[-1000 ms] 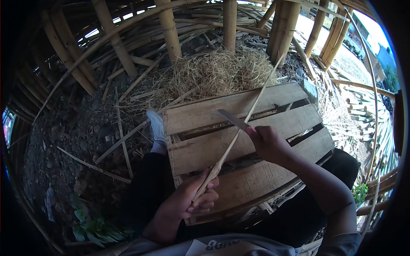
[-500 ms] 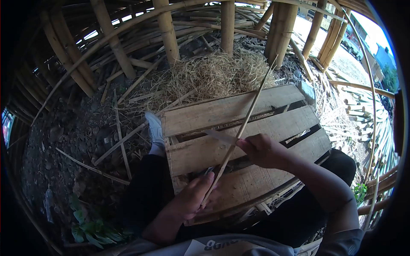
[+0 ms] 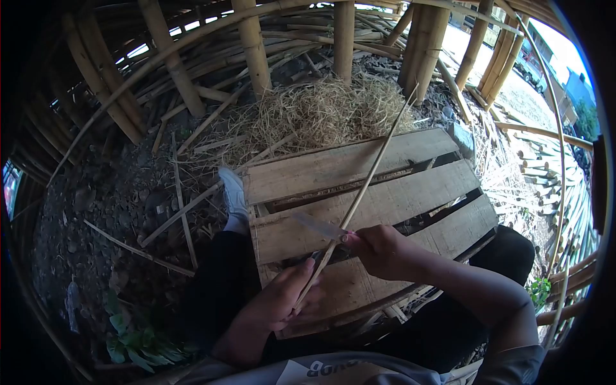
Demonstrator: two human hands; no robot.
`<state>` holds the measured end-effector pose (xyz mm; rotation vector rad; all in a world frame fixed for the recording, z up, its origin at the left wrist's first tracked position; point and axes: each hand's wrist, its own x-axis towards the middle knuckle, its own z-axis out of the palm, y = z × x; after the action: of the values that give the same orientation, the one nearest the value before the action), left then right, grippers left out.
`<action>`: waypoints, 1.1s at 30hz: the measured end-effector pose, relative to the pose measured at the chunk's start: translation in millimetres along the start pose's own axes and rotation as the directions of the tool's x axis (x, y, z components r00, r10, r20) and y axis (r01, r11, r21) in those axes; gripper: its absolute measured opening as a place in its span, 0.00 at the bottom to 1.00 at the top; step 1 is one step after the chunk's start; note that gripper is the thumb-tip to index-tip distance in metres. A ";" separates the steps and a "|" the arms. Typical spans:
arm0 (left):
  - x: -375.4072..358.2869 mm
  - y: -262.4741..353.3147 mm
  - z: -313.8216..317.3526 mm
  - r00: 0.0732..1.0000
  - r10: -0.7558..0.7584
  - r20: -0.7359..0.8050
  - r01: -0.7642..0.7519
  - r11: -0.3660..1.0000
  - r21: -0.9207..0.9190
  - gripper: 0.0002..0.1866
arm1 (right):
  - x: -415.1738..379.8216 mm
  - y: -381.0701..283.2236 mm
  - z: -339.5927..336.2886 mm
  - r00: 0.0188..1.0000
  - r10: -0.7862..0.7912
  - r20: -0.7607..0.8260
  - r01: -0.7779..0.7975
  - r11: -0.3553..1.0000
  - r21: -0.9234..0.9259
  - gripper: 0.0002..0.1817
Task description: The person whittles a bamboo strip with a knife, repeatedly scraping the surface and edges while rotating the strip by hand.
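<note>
Tan strip [image 3: 367, 183] fills the left grip [image 3: 287, 294]; right grip [image 3: 382, 251] clasps a knife [image 3: 319, 226].

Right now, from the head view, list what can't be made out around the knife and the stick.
All in the head view:
- Knife: handle hidden by the right hand; blade blurred, so its sharpness can't be told.
- Left hand: fingers blurred and partly behind the stick, leaving the exact grip unclear.
- Shirt: cut off by the bottom edge.
</note>
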<state>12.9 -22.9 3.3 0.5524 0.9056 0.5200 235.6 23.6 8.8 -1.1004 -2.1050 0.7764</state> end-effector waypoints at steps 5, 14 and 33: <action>4.4 -2.7 -6.2 0.988 -0.001 0.152 0.020 0.992 -0.126 0.21 | 16.0 10.3 -27.8 0.919 0.392 -0.034 -0.393 0.906 -0.159 0.23; 3.2 -1.3 -8.9 0.984 0.013 0.179 0.012 0.990 -0.137 0.21 | 8.3 0.8 -18.4 0.944 0.329 0.006 -0.327 0.939 -0.107 0.24; 8.1 -14.2 -3.1 0.991 0.131 -0.022 -0.130 0.991 0.030 0.23 | 17.8 -30.6 -27.8 0.608 0.737 0.294 -0.778 0.480 0.406 0.30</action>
<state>17.1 -27.7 -12.1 0.6361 0.9044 0.6338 233.7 30.0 53.4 -1.7144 -1.2175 1.7006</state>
